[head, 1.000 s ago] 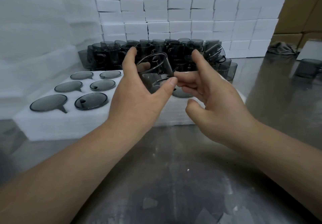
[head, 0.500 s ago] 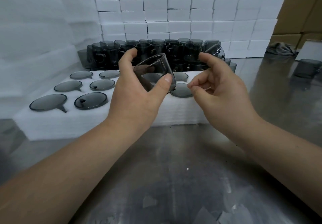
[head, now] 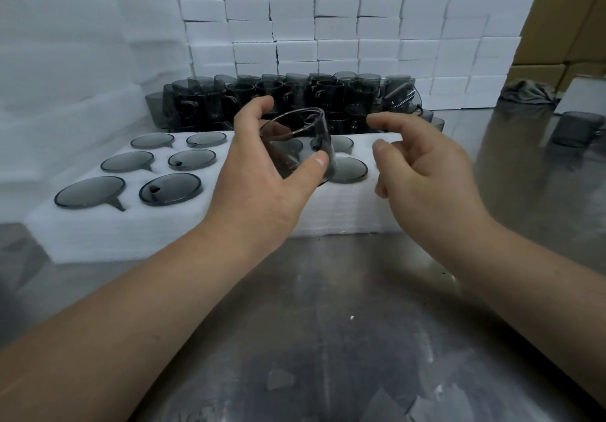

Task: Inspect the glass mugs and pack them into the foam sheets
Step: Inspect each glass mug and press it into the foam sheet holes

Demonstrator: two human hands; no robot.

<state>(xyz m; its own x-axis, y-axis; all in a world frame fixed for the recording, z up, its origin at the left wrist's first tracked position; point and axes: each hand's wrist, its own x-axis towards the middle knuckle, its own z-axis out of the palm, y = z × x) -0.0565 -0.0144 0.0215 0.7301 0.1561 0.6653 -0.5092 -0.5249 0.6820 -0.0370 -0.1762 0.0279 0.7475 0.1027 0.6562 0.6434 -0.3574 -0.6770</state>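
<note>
A: Fingers of the left hand (head: 259,188) first: thumb across the near wall, the rest curled behind the far side, clamped on a smoky grey, straight-walled glass mug (head: 296,144). Mug is tilted, mouth angled up and away, raised above the thick white foam sheet (head: 170,228).

B: Right hand (head: 423,172)?

A: Fingers loosely curled and parted, touching nothing, just beside the mug on its right. Handle position is hard to read through the glass.

B: Step in hand?

A: Judged as inspection: one mug held up for viewing, not yet seated. Six round grey mug tops (head: 170,188) sit flush in cut-outs at the sheet's left; further ones show partly behind the held mug.

B: Supply?

A: Dense cluster of dark glass mugs (head: 295,93) behind the sheet, against a wall of stacked white foam blocks (head: 334,27).

B: Next move?

A: Probably lowering the mug into a free pocket, handle lined up with the slot notch. Which pocket is free I cannot tell; the left hand hides that part.
</note>
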